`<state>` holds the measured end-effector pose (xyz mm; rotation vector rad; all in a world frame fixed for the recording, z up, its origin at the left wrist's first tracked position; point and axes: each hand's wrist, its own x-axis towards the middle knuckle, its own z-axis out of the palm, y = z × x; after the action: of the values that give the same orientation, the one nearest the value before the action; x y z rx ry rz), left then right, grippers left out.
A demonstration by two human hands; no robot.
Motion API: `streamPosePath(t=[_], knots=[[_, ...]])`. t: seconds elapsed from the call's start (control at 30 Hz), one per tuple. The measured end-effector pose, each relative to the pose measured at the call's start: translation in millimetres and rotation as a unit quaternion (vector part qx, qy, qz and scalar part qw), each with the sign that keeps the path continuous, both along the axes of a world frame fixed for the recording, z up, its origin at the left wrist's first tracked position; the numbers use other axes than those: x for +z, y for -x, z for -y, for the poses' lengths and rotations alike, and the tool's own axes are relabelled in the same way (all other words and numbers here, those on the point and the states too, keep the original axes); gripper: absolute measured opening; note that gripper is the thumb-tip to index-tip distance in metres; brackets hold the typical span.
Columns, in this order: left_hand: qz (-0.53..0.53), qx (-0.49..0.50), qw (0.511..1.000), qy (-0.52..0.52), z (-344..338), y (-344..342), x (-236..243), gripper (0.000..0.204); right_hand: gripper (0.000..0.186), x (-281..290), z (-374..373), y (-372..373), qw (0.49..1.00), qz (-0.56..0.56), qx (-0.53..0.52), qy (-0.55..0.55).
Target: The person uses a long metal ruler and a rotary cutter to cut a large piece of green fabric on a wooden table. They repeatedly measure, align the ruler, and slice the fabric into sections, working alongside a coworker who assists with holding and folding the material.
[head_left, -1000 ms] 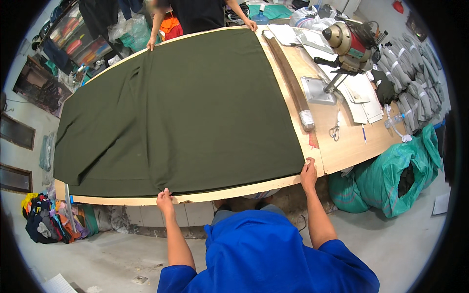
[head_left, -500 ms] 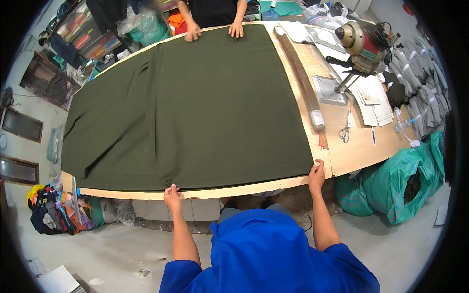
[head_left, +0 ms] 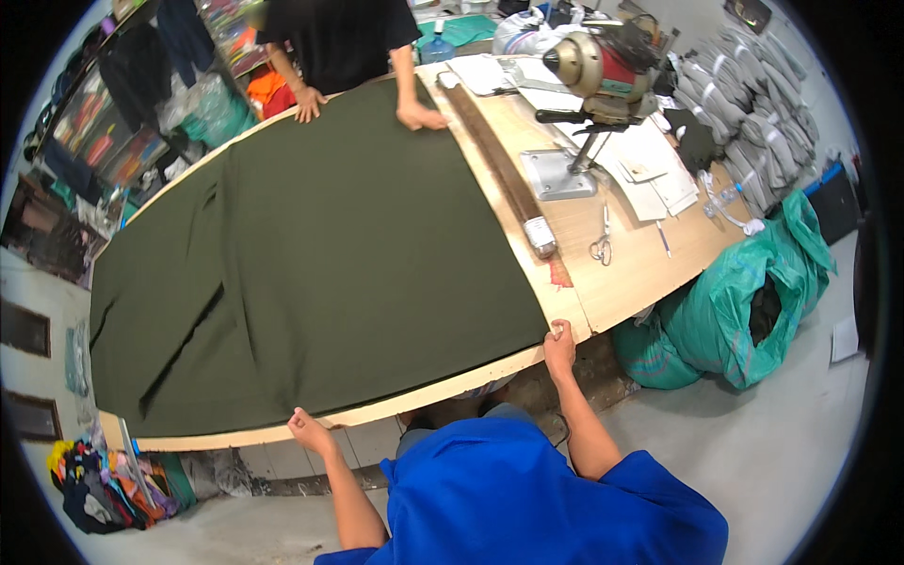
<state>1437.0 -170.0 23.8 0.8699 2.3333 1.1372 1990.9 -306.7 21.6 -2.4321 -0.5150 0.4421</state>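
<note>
A large dark green cloth lies spread over a long wooden table. My left hand pinches the cloth's near edge at the table's front rim. At the near right corner of the cloth my right hand grips the fabric. Across the table a person in a black top presses both hands on the far edge of the cloth. A few creases run through the left part of the cloth.
On the bare right strip of the table lie scissors, a small roll, paper sheets and an electric cloth cutter. Green sacks stand on the floor at right. Coloured scraps lie at lower left.
My view has shifted, so the table sits more to the left and tilted. Both my hands stay on the near edge; the person opposite still holds the far edge.
</note>
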Motion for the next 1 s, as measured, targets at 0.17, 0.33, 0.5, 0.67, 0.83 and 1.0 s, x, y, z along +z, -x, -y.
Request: streamPosePath(t=[0.17,0.33,0.5,0.67,0.83,1.0], knots=[[0.045,-0.278,0.955,-0.088,-16,-141,39,0.026,0.034,28,-31,13,0.976,0.175,0.096,-0.084],[-0.125,-0.530,0.839,0.011,-2,-262,40,0.045,0.054,52,-90,45,0.852,0.231,0.457,-0.108],[-0.231,-0.525,0.818,0.049,30,-301,28,0.062,0.062,9,-93,36,0.872,0.232,0.426,-0.067],[-0.247,-0.535,0.803,0.093,53,-282,33,0.068,0.065,-5,-56,-10,0.938,0.206,0.277,0.018],[-0.240,-0.520,0.813,0.105,78,-279,36,0.069,0.076,-22,-64,-80,0.961,0.200,0.175,-0.072],[-0.203,-0.515,0.829,0.086,97,-272,35,0.062,0.094,6,-150,-118,0.962,0.164,0.182,-0.121]])
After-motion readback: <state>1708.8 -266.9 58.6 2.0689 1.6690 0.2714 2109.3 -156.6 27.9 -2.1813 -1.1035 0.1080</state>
